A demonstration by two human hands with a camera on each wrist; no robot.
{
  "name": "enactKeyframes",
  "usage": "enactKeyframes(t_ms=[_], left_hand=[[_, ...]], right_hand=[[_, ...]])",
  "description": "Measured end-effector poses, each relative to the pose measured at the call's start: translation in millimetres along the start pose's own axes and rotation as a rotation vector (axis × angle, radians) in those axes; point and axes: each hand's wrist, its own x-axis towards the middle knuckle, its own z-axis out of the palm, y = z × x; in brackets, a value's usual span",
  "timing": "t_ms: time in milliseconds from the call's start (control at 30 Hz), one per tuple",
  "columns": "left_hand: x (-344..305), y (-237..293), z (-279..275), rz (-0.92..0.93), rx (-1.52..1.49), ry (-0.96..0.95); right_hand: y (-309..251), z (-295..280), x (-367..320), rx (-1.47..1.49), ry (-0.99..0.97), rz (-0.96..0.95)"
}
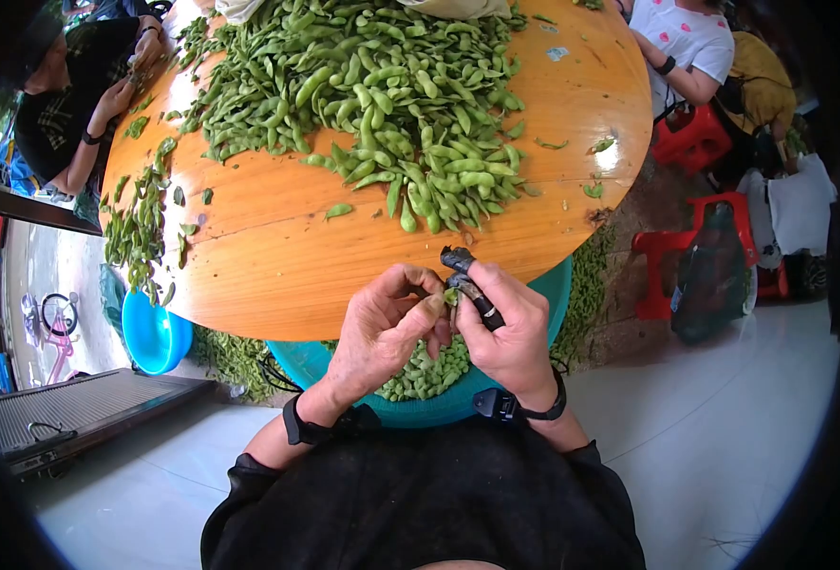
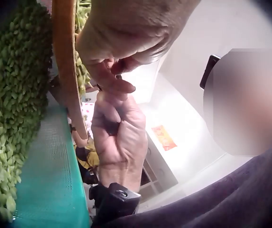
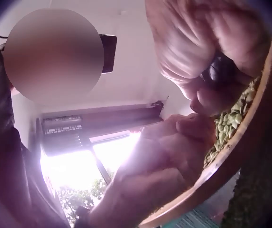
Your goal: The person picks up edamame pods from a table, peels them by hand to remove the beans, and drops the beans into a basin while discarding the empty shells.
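Your left hand (image 1: 382,332) and right hand (image 1: 510,332) pinch a green pod (image 1: 452,296) where the teal plastic tub (image 1: 420,413) can catch anything dropped

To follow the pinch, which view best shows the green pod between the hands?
Head view: from above, the green pod shows between left hand and right hand. Neither wrist view lets me make it out; fingers crowd the spot.

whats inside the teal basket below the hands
Loose green beans show in the teal basket. The table, left hand and right hand hide part of it, and the beans cover whatever lies beneath them.
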Motion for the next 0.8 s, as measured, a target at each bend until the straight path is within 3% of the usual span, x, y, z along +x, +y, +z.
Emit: enactKeyframes(t_ms=[33,133,367,600,733,800], left_hand=[[0,0,1,0.025,0.003,0.003],[1,-1,1,0.055,0.094,-0.003],[-5,-2,1,0.076,0.184,0.01],[-5,-3,-1,0.067,0.014,-0.042],[-8,0,1,0.027,-0.064,-0.099],[-10,2,1,0.01,-0.052,-0.113]], right_hand=[[0,2,1,-0.124,0.052,-0.13],[-4,7,-3,-0.213,0.122,-0.208],[-14,10,-2,-0.26,0.137,-0.213],[-14,16,-8,-0.374,0.176,-0.324],[-15,9,-7,-0.168,0.23,-0.23],[-17,0,-13,0.133,0.137,0.127]])
